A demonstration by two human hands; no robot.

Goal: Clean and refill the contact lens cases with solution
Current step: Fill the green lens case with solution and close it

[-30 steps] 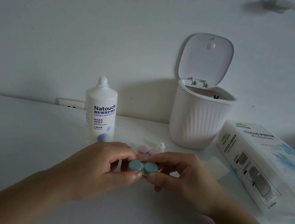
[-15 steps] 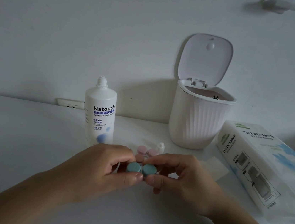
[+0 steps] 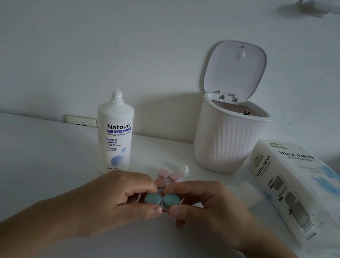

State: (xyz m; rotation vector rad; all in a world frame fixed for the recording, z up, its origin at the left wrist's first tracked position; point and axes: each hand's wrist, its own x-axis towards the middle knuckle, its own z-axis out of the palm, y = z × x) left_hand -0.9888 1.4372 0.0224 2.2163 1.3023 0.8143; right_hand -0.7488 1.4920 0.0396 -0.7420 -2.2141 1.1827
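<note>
Both hands just above white surface, front centre. Left hand and right hand fingers pinch small teal twin-cap plastic lens case, caps on. Pink lens case behind, white solution bottle uncapped. Judged early: no refill visible.

1 head view looks forward and down, close over the table, dim.

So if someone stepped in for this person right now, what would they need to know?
Left hand and right hand both grip the green lens case, caps still on, above the table.
Pink lens case lies behind it, with a small white cap; the solution bottle stands uncapped.
Bin open, tissue box to the right.
Left: open, clean and refill.
</note>
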